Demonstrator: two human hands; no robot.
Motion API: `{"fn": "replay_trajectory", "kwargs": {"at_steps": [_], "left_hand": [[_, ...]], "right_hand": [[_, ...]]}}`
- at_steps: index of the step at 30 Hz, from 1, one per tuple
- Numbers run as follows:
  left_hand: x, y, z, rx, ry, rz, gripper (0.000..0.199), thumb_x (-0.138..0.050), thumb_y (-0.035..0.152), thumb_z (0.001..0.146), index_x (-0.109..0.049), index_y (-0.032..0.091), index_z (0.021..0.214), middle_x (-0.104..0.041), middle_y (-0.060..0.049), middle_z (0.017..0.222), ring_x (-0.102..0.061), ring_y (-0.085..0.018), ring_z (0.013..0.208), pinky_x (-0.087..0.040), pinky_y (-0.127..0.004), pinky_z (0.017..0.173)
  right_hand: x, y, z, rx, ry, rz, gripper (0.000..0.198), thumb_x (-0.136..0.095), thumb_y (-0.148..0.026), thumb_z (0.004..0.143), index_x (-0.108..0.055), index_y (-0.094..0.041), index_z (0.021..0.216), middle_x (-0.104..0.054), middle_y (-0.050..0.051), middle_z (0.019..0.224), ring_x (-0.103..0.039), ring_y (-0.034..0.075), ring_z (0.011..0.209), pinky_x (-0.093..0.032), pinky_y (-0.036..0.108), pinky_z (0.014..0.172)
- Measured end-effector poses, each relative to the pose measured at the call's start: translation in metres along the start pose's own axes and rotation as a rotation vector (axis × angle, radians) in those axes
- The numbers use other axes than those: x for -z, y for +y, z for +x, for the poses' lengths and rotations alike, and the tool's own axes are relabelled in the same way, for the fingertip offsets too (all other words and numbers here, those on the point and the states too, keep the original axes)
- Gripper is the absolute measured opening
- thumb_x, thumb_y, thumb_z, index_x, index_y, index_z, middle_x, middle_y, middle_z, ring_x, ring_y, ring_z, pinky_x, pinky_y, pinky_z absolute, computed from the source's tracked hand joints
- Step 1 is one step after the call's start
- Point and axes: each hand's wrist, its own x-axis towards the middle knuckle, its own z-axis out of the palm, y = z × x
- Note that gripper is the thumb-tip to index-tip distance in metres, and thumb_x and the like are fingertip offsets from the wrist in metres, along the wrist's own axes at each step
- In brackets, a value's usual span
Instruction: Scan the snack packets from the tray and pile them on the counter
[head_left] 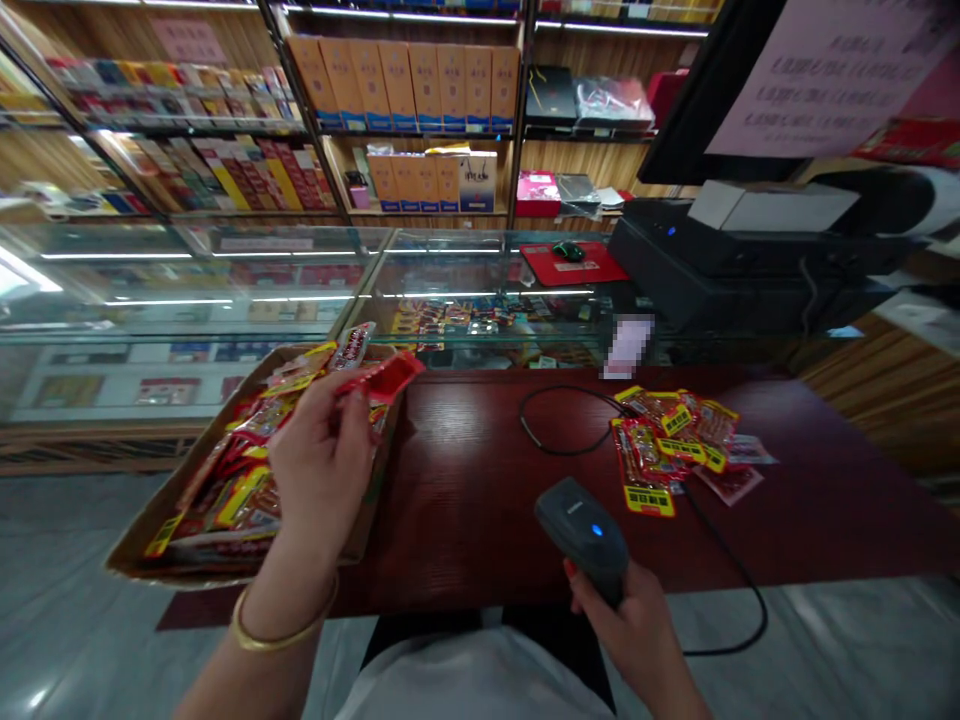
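Observation:
My left hand is closed on a red snack packet, raised over the right side of an open cardboard box. Many red and yellow snack packets fill that box in a jumble. In my right hand is a dark barcode scanner, a blue light glowing on its top and its head tilted up to the left. Farther right, a loose pile of similar packets lies on the dark red wooden counter. The scanner's grip is partly hidden by my fingers.
A black cable loops across the counter and off its front edge. Behind stands a glass display case with a red mouse pad on it. A monitor and black cash-register equipment stand at right. Stocked shelves line the back.

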Motion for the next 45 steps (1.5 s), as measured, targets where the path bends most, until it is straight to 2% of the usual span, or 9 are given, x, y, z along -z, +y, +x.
{"fn": "replay_trajectory", "kwargs": {"at_steps": [2, 5, 9, 11, 13, 16, 23, 33, 45], "left_hand": [[-0.025, 0.012, -0.022, 0.235, -0.199, -0.357, 0.034, -0.058, 0.048, 0.094, -0.067, 0.021, 0.113, -0.070, 0.001, 0.070, -0.062, -0.015, 0.054, -0.052, -0.026, 0.057], [-0.063, 0.011, -0.052, 0.511, -0.445, -0.734, 0.038, -0.066, 0.055, 0.085, -0.068, 0.019, 0.098, -0.073, -0.003, 0.080, -0.068, -0.018, 0.067, -0.055, -0.029, 0.065], [-0.091, -0.009, -0.081, 0.672, -0.611, -0.829, 0.052, -0.052, 0.066, 0.089, -0.068, 0.017, 0.084, -0.073, -0.007, 0.085, -0.068, -0.022, 0.079, -0.055, -0.034, 0.076], [-0.093, -0.021, -0.090, 0.631, -0.644, -0.731, 0.039, -0.061, 0.056, 0.086, -0.065, 0.018, 0.080, -0.071, -0.005, 0.084, -0.066, -0.021, 0.081, -0.054, -0.033, 0.078], [-0.092, -0.033, -0.096, 0.524, -0.654, -0.602, 0.019, -0.074, 0.033, 0.073, -0.063, 0.019, 0.081, -0.070, -0.003, 0.092, -0.065, -0.021, 0.089, -0.053, -0.032, 0.084], [-0.090, -0.048, -0.101, 0.424, -0.663, -0.518, 0.039, -0.070, 0.011, 0.061, -0.067, 0.020, 0.099, -0.069, -0.006, 0.115, -0.065, -0.022, 0.104, -0.050, -0.036, 0.098], [-0.086, -0.057, -0.102, 0.566, -0.695, -0.688, 0.047, -0.066, 0.006, 0.065, -0.070, 0.019, 0.110, -0.075, -0.008, 0.114, -0.068, -0.025, 0.111, -0.050, -0.039, 0.102], [-0.088, -0.050, -0.101, 1.137, -0.517, -0.997, 0.029, -0.080, 0.018, 0.071, -0.071, 0.015, 0.098, -0.078, -0.008, 0.093, -0.071, -0.018, 0.077, -0.057, -0.028, 0.070], [-0.097, -0.025, -0.109, 0.908, -0.361, -1.218, 0.046, -0.079, 0.028, 0.078, -0.066, 0.024, 0.122, -0.073, -0.003, 0.115, -0.067, -0.017, 0.096, -0.052, -0.031, 0.093]], "right_hand": [[0.002, -0.001, 0.001, -0.026, 0.006, 0.007, 0.035, -0.060, -0.050, 0.088, -0.069, -0.021, 0.072, -0.072, 0.005, 0.062, -0.069, 0.022, 0.057, -0.053, 0.029, 0.059], [0.005, -0.002, 0.000, -0.011, 0.029, -0.023, 0.036, -0.061, -0.052, 0.087, -0.068, -0.022, 0.068, -0.070, 0.004, 0.058, -0.068, 0.022, 0.054, -0.053, 0.030, 0.058], [0.007, 0.002, -0.002, 0.049, 0.011, -0.058, 0.038, -0.060, -0.052, 0.089, -0.067, -0.022, 0.067, -0.071, 0.005, 0.058, -0.068, 0.022, 0.054, -0.053, 0.030, 0.060], [0.007, 0.004, -0.003, 0.052, -0.009, -0.071, 0.037, -0.060, -0.052, 0.090, -0.067, -0.022, 0.069, -0.071, 0.005, 0.058, -0.067, 0.022, 0.052, -0.052, 0.029, 0.057], [0.006, 0.005, -0.003, 0.051, -0.011, -0.077, 0.037, -0.060, -0.052, 0.090, -0.067, -0.022, 0.069, -0.070, 0.005, 0.056, -0.066, 0.021, 0.050, -0.051, 0.029, 0.056], [0.004, 0.002, -0.001, 0.059, -0.021, -0.073, 0.036, -0.059, -0.050, 0.090, -0.067, -0.022, 0.070, -0.069, 0.004, 0.054, -0.066, 0.022, 0.050, -0.051, 0.029, 0.057], [0.001, -0.007, 0.003, 0.060, -0.090, -0.078, 0.034, -0.059, -0.048, 0.091, -0.067, -0.022, 0.071, -0.068, 0.002, 0.054, -0.066, 0.021, 0.051, -0.052, 0.029, 0.061], [0.000, -0.006, 0.002, 0.038, -0.077, -0.094, 0.035, -0.060, -0.051, 0.090, -0.070, -0.021, 0.074, -0.071, 0.004, 0.057, -0.067, 0.022, 0.054, -0.054, 0.030, 0.064], [-0.008, -0.013, -0.006, -0.084, -0.145, 0.098, 0.043, -0.058, -0.059, 0.091, -0.068, -0.020, 0.076, -0.071, 0.005, 0.058, -0.069, 0.023, 0.056, -0.052, 0.029, 0.059]]}}
